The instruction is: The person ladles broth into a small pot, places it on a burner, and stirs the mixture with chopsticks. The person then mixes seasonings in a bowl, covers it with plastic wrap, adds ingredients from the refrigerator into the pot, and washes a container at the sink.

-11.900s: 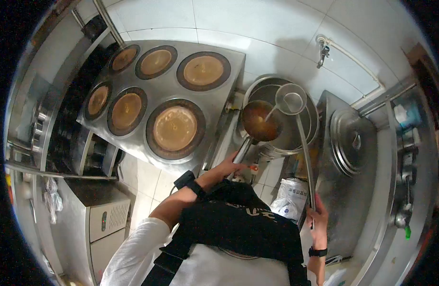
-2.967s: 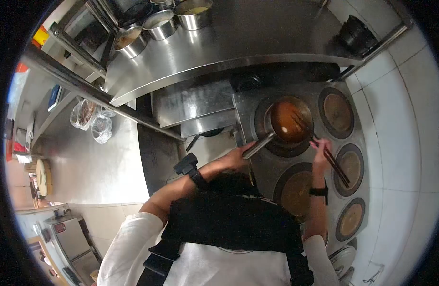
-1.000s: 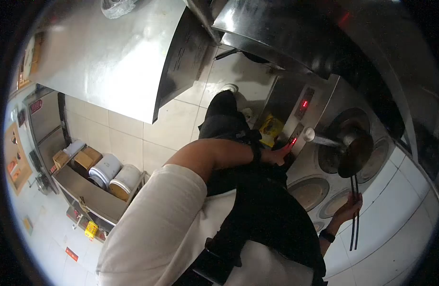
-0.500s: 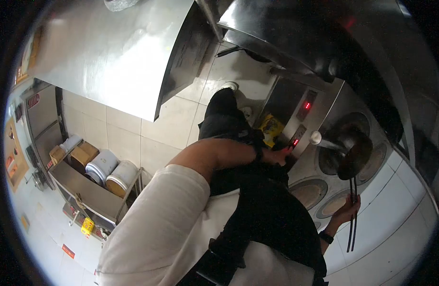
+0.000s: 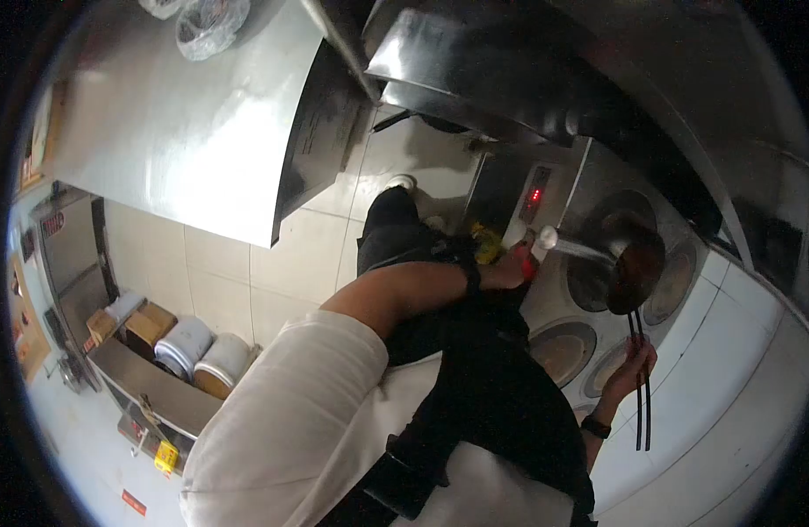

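Holding two long chopsticks (image 5: 648,422), the right hand (image 5: 635,362) has its fingers closed in a narrow grip around the sticks. The top ends reach the near edge of the pan (image 5: 640,263), and the other ends stick out past the hand. Gripping them partway along likely lets the tips reach the pan while the fingers keep away from the heat.

The pan is on the flat metal cooker (image 5: 545,303), over a dark round plate (image 5: 585,285). It looks red-brown inside, but it is too dark to tell what is in there. Its long handle (image 5: 585,251) points to the person's side, maybe so it is easy to grab. Neither hand is holding it.

The left hand (image 5: 512,266) is down at the front of the cooker, near the end of the handle, with a red glow on it. Red lights (image 5: 535,195) shine on the front just beside it, so it may be there to work a button or knob. The fingers are blurry, so I cannot tell how wide they are or if they press anything.

A yellow bag (image 5: 485,244) is close to this hand. Far off, two white buckets (image 5: 185,341) lean near brown boxes (image 5: 150,323).
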`<state>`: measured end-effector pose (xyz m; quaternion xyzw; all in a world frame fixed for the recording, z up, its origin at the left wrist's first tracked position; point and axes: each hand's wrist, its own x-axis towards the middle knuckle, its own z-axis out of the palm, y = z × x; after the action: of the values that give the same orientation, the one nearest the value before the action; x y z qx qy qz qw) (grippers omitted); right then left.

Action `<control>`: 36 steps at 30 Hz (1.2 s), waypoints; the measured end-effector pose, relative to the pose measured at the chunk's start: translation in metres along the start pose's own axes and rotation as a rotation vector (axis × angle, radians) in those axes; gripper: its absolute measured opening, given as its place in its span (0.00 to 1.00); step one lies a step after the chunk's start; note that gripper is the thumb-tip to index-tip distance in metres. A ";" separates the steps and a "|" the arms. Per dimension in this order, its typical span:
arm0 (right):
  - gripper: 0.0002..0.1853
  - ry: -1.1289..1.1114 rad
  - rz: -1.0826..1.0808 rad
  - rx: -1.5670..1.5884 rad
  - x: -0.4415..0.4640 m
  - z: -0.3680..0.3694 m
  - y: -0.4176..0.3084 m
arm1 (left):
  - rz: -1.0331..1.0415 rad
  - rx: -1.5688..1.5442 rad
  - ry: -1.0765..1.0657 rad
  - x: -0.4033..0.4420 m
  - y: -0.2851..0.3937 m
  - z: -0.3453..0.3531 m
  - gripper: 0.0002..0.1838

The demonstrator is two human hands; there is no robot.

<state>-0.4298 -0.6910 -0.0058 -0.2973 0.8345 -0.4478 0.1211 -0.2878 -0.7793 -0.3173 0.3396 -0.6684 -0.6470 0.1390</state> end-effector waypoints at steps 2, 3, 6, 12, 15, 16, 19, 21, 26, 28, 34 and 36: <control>0.15 0.002 -0.017 0.063 0.001 -0.012 0.022 | 0.165 0.475 0.057 -0.004 0.005 -0.003 0.30; 0.15 0.032 -0.020 0.077 -0.002 -0.010 0.019 | 0.237 0.694 0.073 -0.004 0.008 -0.011 0.29; 0.17 0.039 0.038 0.076 -0.003 0.013 0.004 | -0.044 0.347 -0.296 0.008 0.031 -0.052 0.21; 0.19 -0.043 -0.049 0.198 -0.005 0.008 0.003 | 0.187 0.118 -0.355 -0.005 -0.011 -0.102 0.20; 0.18 -0.109 -0.050 0.319 0.000 -0.035 0.024 | 0.223 -0.239 -0.341 -0.004 0.046 -0.155 0.23; 0.17 -0.060 -0.020 0.265 0.002 -0.048 0.027 | 0.003 -0.496 -0.320 -0.005 0.084 -0.177 0.24; 0.15 0.052 -0.015 0.239 0.010 -0.023 0.012 | -0.432 -0.711 -0.403 -0.025 0.197 -0.239 0.27; 0.15 0.112 -0.042 0.252 0.015 -0.001 0.008 | -0.215 -0.439 -0.433 -0.038 0.236 -0.224 0.23; 0.15 -0.152 0.140 0.414 0.011 -0.040 -0.009 | 0.221 0.373 -0.419 -0.039 0.198 -0.182 0.33; 0.15 -0.060 0.037 0.371 0.019 -0.054 0.016 | 0.154 0.450 -0.408 -0.049 0.212 -0.176 0.33; 0.13 -0.073 -0.099 0.437 0.020 -0.020 0.038 | 0.223 0.726 -0.193 -0.069 0.234 -0.164 0.30; 0.14 -0.068 0.028 0.348 0.017 -0.054 0.024 | 0.276 0.771 -0.155 -0.069 0.231 -0.165 0.30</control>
<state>-0.4784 -0.6547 0.0064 -0.2750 0.7441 -0.5733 0.2050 -0.1976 -0.8786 -0.0573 0.2243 -0.9095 -0.3481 0.0361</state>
